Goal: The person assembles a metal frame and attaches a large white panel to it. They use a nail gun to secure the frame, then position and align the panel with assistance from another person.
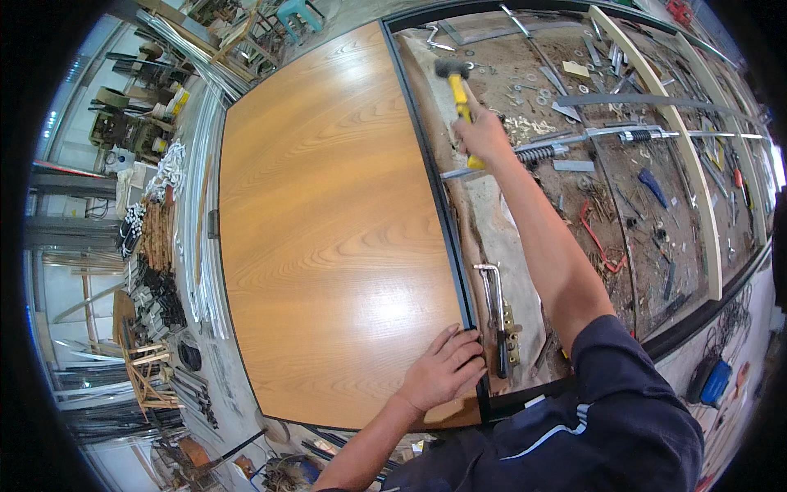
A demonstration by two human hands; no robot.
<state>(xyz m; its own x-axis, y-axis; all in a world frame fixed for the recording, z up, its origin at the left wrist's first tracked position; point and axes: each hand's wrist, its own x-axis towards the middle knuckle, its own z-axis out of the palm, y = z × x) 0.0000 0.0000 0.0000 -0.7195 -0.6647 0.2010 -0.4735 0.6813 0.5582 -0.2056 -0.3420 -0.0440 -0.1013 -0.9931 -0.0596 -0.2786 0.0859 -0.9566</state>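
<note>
My right hand [485, 136] is closed around the yellow handle of a rubber mallet [458, 92] with a black head. It holds the mallet over the far part of the bench, just right of a large wood-grain panel [328, 189]. A dark frame strip [434, 176] runs along the panel's right edge. At the near right corner of the panel my left hand [444, 369] lies flat, its fingertips reaching onto that strip. Right of these fingers rests a bent metal tool with a black grip [501, 340].
Loose screws, washers and metal pieces cover the bench [492, 90] on the right. Pale wooden bars [695, 164] and a rod with springs [602, 134] cross it. A red-handled hacksaw [596, 238] lies there. Long metal profiles [201, 213] line the panel's left side.
</note>
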